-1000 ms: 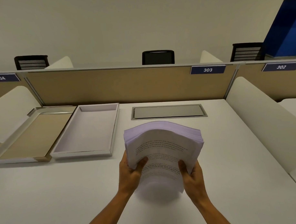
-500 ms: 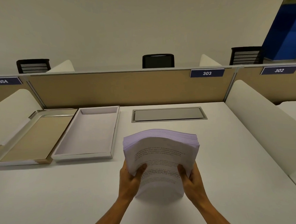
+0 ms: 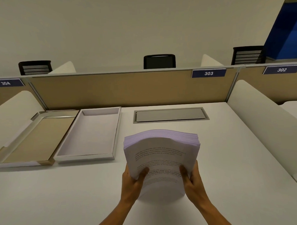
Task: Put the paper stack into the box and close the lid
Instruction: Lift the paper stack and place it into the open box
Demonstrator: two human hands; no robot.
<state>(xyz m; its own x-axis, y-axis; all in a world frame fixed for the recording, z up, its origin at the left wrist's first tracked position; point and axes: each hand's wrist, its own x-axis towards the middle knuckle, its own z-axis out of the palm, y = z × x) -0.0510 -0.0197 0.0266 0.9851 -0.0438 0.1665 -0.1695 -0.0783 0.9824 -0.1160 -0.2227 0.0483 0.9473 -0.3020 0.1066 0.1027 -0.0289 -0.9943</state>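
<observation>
Paper stack is sinking lower toward the desk than a second ago (probably squaring edges), left hand and right hand gripping its sides; box is waiting empty.

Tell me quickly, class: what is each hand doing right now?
Left hand: closed on the paper stack, gripping its left edge.
Right hand: closed on the paper stack, gripping its right edge.

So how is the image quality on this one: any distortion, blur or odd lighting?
Head view: wide-angle bending bows the partition and desk edges; light is dim and warm, without glare; printed text on the paper stack is too soft to read; a soft shadow falls under the left hand and right hand.
</observation>
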